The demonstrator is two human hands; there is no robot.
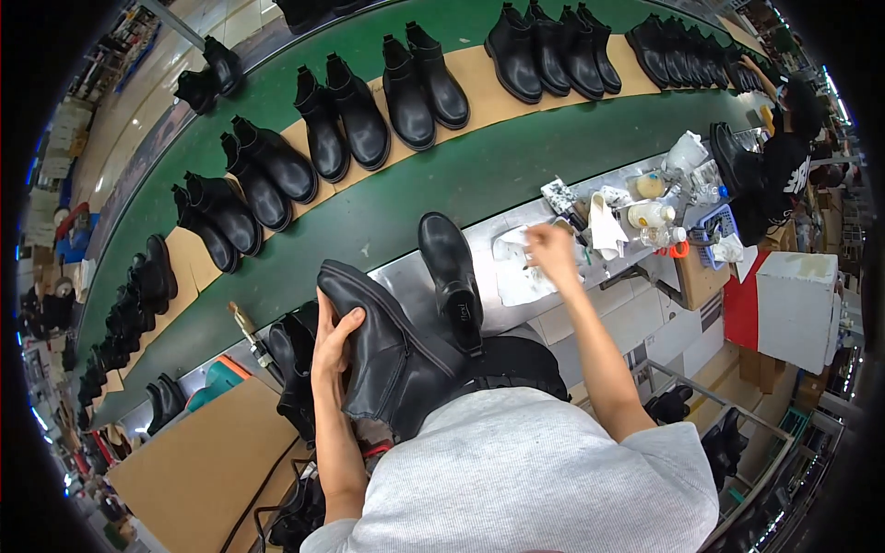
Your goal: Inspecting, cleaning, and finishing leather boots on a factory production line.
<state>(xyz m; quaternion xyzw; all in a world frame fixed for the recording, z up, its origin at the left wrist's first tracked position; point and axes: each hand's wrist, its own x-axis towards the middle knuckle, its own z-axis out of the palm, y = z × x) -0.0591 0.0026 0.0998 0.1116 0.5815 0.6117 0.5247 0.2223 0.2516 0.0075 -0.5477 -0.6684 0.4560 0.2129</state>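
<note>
My left hand (334, 343) is wrapped round a black ankle boot (387, 350), held tilted close to my body, with its sole edge turned up to the right. A second black boot (447, 263) lies on the metal ledge just right of it, its opening toward me. Over a crumpled white cloth or paper (525, 276) hovers my right hand (550, 251), fingers curled together in a pinch. Whatever it pinches, if anything, is too small to make out. A white rag (606, 226) lies right of that hand, beside a dark-handled brush (564, 198).
Pairs of black boots (346, 115) stand on brown cardboard along the green conveyor (498, 166). Several bottles (651, 216) and a blue basket (715, 226) crowd the ledge at right. A cardboard sheet (207, 461) leans at lower left. Another person (791, 138) works at far right.
</note>
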